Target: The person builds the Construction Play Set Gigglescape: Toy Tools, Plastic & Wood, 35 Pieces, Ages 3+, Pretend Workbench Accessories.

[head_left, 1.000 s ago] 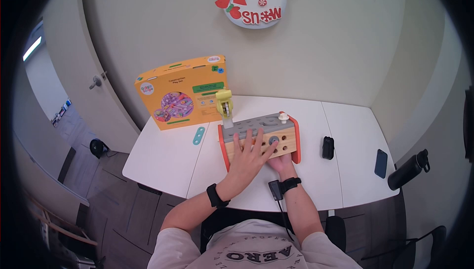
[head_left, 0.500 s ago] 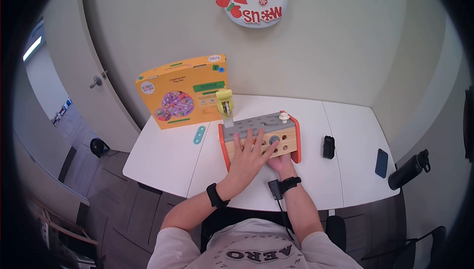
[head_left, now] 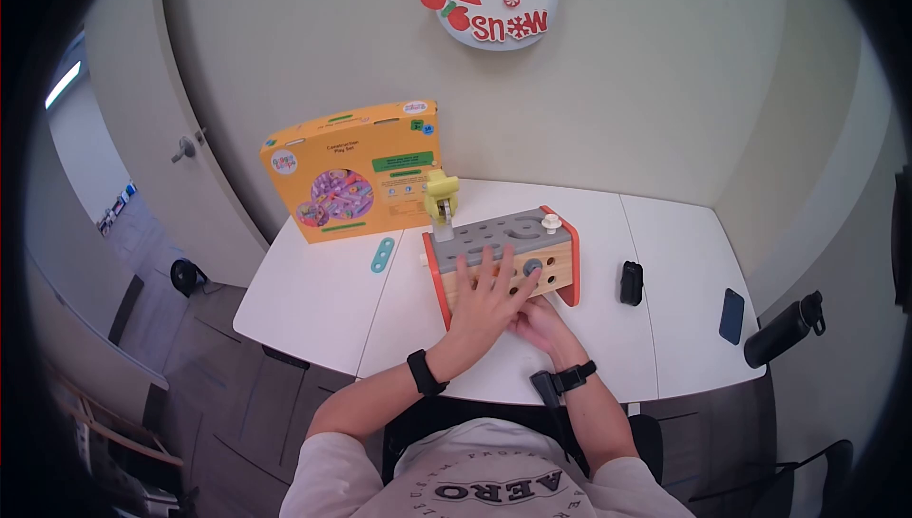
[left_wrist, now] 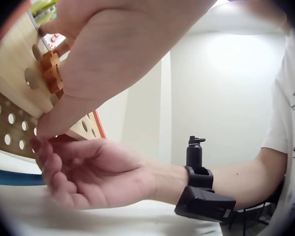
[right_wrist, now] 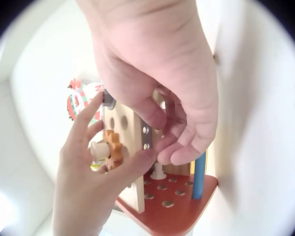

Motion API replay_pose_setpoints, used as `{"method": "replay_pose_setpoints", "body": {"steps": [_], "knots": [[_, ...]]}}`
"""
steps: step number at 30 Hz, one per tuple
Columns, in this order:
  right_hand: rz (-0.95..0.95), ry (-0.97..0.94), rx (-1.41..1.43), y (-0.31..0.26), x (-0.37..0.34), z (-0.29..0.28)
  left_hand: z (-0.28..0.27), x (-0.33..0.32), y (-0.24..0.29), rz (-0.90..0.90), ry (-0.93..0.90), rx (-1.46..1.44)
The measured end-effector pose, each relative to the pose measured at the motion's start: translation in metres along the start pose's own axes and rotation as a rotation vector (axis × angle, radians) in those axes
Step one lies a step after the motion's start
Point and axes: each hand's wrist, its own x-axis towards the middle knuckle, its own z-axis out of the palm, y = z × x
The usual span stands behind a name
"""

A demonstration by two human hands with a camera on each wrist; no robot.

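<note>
A toy workbench [head_left: 560, 277] of pale wood, with a grey top and red ends, stands on the table. Across its front panel my left hand [head_left: 484, 307] spreads its fingers; one fingertip touches the grey bolt head [right_wrist: 108, 100], while the thumb lies along the panel's lower edge. An orange gear [right_wrist: 114, 149] with a white bolt through it sits on the panel beside that hand. Below and behind the edge is my right hand [right_wrist: 162, 73], palm up with curled fingers, its tips close to the left thumb. I cannot tell what its fingers hold.
A yellow clamp-like piece [head_left: 441, 197] rises at the bench's left corner, and a white bolt [head_left: 550, 223] stands at its right. Behind is the orange box [head_left: 380, 171]; a teal strip [head_left: 382, 256] lies left. Rightward are a black case [head_left: 631, 283], phone [head_left: 731, 316] and bottle [head_left: 785, 330].
My right hand has drawn back from under the bench toward me, its wrist turning and its fingers curling. The left hand stays on the panel, and the bench has shifted slightly.
</note>
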Motion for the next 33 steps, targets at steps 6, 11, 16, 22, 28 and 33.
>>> {"method": "replay_pose_setpoints", "body": {"steps": [6, 11, 16, 22, 28, 33], "knots": [[-0.08, -0.002, -0.126, -0.006, -0.028, -0.013, 0.016, 0.0, 0.014, -0.005, 0.044, -0.079], [-0.081, 0.034, -0.158, -0.004, -0.027, -0.02, 0.035, -0.004, 0.021, 0.017, 0.076, -0.045], [-0.084, 0.065, -0.184, -0.003, -0.029, -0.015, 0.041, -0.007, 0.024, 0.021, 0.075, -0.046], [-0.078, 0.072, -0.17, 0.001, -0.028, -0.019, 0.042, -0.01, 0.023, 0.043, 0.072, -0.103], [-0.064, 0.086, -0.187, 0.007, -0.02, -0.031, 0.003, -0.024, 0.007, 0.132, 0.084, -0.341], [0.068, -0.048, -0.451, -0.009, -0.036, -0.023, -0.036, -0.048, -0.039, -0.044, 0.013, -0.774]]}}
